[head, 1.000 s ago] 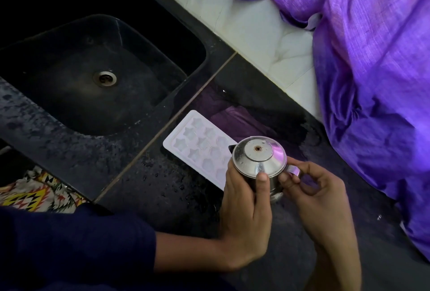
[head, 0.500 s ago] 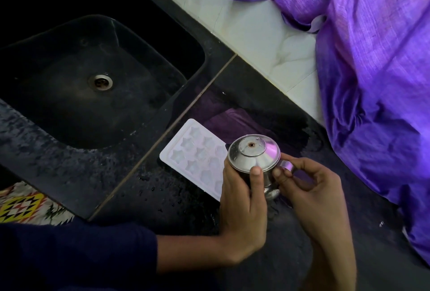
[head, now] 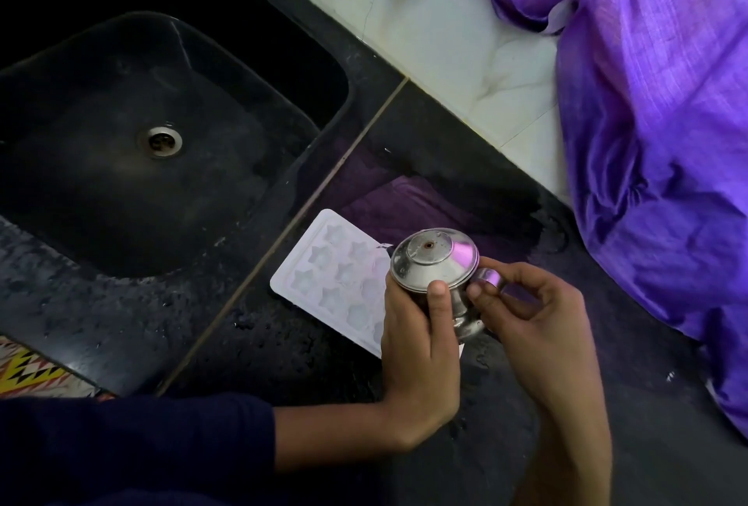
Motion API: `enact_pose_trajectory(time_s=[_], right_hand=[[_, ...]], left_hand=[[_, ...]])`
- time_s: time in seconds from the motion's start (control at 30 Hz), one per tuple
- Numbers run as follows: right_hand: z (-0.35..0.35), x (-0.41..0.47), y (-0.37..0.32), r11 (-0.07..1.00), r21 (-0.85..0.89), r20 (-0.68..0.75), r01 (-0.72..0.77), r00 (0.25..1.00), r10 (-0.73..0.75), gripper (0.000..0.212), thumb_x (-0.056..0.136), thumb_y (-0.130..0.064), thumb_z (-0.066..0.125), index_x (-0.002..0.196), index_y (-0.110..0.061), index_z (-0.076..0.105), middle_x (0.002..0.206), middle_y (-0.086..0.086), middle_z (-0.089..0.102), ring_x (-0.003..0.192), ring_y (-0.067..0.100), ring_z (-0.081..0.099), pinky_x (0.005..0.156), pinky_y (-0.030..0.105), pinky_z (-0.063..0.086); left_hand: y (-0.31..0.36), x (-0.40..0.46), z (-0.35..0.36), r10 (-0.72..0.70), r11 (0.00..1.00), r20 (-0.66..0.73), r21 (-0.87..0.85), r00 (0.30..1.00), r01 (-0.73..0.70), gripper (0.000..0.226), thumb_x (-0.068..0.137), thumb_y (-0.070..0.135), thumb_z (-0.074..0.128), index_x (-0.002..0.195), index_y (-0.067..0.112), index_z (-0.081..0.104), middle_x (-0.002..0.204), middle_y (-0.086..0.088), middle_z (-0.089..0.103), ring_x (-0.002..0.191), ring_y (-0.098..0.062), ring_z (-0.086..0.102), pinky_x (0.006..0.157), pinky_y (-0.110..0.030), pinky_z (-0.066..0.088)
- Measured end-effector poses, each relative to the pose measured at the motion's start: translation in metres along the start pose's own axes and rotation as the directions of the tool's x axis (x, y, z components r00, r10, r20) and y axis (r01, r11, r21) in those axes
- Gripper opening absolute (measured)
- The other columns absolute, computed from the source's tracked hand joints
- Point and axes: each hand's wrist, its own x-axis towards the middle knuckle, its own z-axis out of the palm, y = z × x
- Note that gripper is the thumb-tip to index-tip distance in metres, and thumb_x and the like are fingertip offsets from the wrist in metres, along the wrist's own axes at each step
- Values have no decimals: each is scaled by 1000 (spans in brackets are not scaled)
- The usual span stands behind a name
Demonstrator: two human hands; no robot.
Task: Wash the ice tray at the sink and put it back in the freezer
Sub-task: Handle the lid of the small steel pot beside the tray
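Gripping steel pot (head: 435, 262): left hand (head: 421, 347) wraps body; right hand (head: 538, 327) pinches handle.

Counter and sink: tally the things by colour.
White: 1, the star-mould ice tray
Silver: 2, the lidded steel pot gripped by left hand and right hand, and the sink drain
Purple: 1, the cloth
Total: 4

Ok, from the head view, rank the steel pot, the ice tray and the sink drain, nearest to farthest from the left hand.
1. Steel pot: gripped by the left hand itself.
2. Ice tray: on the counter just beyond that hand, partly hidden by it.
3. Sink drain: far off to the left, in the basin.
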Motion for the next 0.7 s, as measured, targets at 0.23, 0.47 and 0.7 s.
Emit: enact_pose_trajectory(time_s=[0.23, 0.47, 0.7], right_hand=[[1, 4, -1, 999, -43, -5, -10, 1000, 10, 23, 80, -4, 71, 87, -26, 72, 86, -8, 75, 77, 4, 71, 69, 15, 55], [1, 3, -2, 998, -54, -2, -11, 1000, 11, 23, 80, -4, 71, 88, -26, 72, 87, -8, 75, 78, 2, 70, 72, 16, 56], [-1, -2, -1, 999, -45, -23, -11, 1000, 10, 20, 80, -5, 70, 85, -24, 71, 89, -7, 74, 75, 0, 69, 64, 12, 53]], left_hand=[[2, 3, -1, -11, 1000, 2, 2, 1000, 11, 43, 88, 50, 32, 127, 34, 39, 126, 12, 57, 115, 0, 54, 101, -31, 44], [3, 2, -1, -8, 1000, 11, 1, 1000, 8, 49, 87, 51, 33, 130, 29, 40, 125, 10, 57, 115, -3, 55, 101, -34, 44], [5, -1, -3, 76, 996, 14, 34, 997, -77, 51, 90, 47, 36, 136, 25, 37, 132, 13, 52, 121, 4, 48, 105, -29, 40]])
